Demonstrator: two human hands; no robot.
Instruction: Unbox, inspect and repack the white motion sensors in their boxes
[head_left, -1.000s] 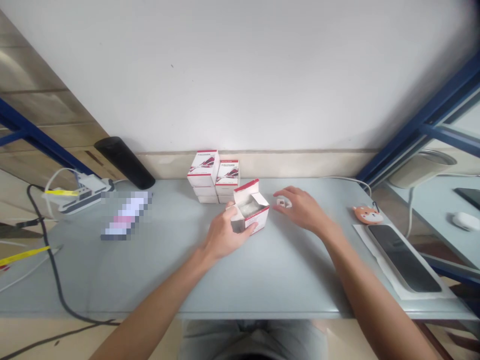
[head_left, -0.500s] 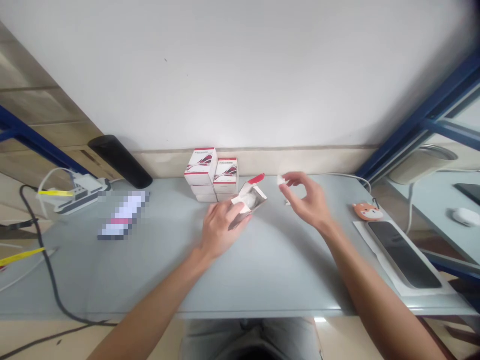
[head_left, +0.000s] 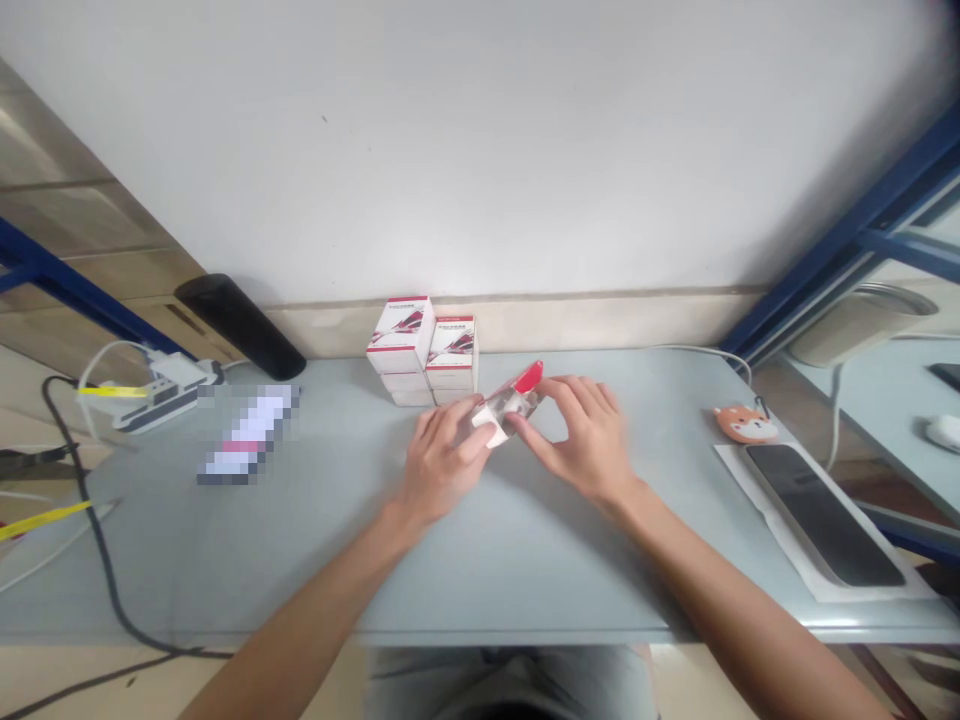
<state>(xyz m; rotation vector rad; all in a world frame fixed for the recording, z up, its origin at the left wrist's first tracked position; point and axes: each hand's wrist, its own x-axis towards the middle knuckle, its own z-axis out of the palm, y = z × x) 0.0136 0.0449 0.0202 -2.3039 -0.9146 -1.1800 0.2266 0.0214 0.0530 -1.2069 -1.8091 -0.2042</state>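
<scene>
A small white carton (head_left: 493,425) with a red flap is tilted above the desk, its top open. My left hand (head_left: 444,462) is closed around its left side. My right hand (head_left: 587,432) is at the opening: the index finger touches the red flap (head_left: 530,376) and the thumb reaches to the mouth. Something pale shows inside, too blurred to name. Behind my left hand, several white cartons with red and dark printing (head_left: 399,335) are stacked near the wall.
A black cylinder (head_left: 240,325) leans at the back left, near a power strip (head_left: 169,395) and a blurred-out phone (head_left: 251,432). On the right lie an orange animal-face case (head_left: 746,423) and a dark phone (head_left: 825,515) on white paper. Cables run along the left edge.
My right hand has moved left from beside the carton to its mouth and flap. The small white piece it pinched no longer shows. The carton has turned slightly in my left hand.
</scene>
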